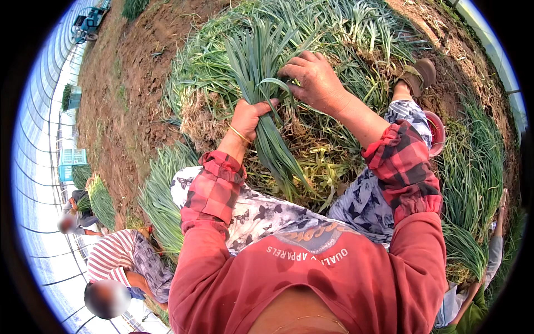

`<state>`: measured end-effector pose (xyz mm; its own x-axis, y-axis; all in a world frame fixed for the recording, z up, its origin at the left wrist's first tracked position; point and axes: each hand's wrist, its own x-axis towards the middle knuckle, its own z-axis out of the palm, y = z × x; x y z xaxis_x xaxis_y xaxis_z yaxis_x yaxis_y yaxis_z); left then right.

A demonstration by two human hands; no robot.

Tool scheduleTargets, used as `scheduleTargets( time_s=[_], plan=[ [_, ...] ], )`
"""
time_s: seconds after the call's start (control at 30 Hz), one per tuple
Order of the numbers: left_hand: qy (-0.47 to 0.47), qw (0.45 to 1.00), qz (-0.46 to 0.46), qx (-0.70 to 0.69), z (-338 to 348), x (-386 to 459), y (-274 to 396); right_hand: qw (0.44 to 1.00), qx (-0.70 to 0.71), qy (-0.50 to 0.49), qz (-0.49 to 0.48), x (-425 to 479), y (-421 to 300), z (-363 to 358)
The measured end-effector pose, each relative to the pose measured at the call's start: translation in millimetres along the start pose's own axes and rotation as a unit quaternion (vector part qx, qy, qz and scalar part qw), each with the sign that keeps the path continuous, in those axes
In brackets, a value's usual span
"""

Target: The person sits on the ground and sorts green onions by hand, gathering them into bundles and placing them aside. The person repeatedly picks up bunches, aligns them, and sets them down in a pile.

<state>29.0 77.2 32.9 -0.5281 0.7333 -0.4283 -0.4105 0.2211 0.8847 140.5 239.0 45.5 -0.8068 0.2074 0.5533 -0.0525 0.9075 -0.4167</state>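
My left hand (247, 119) grips a bundle of long green leafy stalks (267, 129), likely leeks or scallions, around its middle. Its leaves fan out above the fist, and more leaves hang below it toward my lap. Beside the bundle's right side is my right hand (311, 79), fingers bent, near a curled leaf that arcs over the bundle; whether the fingertips pinch a leaf cannot be told. Beneath and beyond both hands lies a broad heap of the same greens (346, 25), with a clump of pale roots (204, 119) at its left.
Yellowed leaves (323, 167) lie between my legs. A red tub (436, 133) stands by my shoe (417, 77). More greens (471, 167) are piled at right and left. Several co-workers bend at the sides, with a teal crate (71, 160) and a small vehicle (88, 23) farther off.
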Motion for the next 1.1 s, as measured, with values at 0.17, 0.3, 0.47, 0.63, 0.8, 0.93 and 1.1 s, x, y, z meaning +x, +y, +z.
scheduleTargets(
  time_s=[0.17, 0.3, 0.47, 0.63, 0.8, 0.93, 1.1],
  plan=[
    [-0.018, 1.0, 0.025, -0.007, -1, 4, -6, 0.997, -0.065, -0.028, -0.018, -2, -16, 17],
    [-0.013, 0.999, -0.001, -0.039, -1, 6, -9, 0.991, -0.107, -0.001, -0.085, -3, -25, 19],
    [0.027, 1.0, 0.003, 0.016, -6, -5, -5, 0.97, -0.225, 0.069, 0.063, 15, 29, -10],
    [-0.071, 0.995, 0.004, -0.065, -37, -2, 0, 0.922, -0.263, 0.092, 0.268, 2, 98, -68],
    [-0.103, 0.983, 0.019, -0.149, -48, 3, -5, 0.959, 0.094, 0.02, 0.268, 9, 62, -52],
    [-0.109, 0.989, 0.005, -0.102, -39, 1, 3, 0.978, 0.126, -0.121, 0.112, 2, 29, -22],
    [-0.109, 0.99, 0.03, -0.09, -29, 1, 1, 0.977, 0.104, -0.1, 0.158, -6, 1, 13]
  ],
)
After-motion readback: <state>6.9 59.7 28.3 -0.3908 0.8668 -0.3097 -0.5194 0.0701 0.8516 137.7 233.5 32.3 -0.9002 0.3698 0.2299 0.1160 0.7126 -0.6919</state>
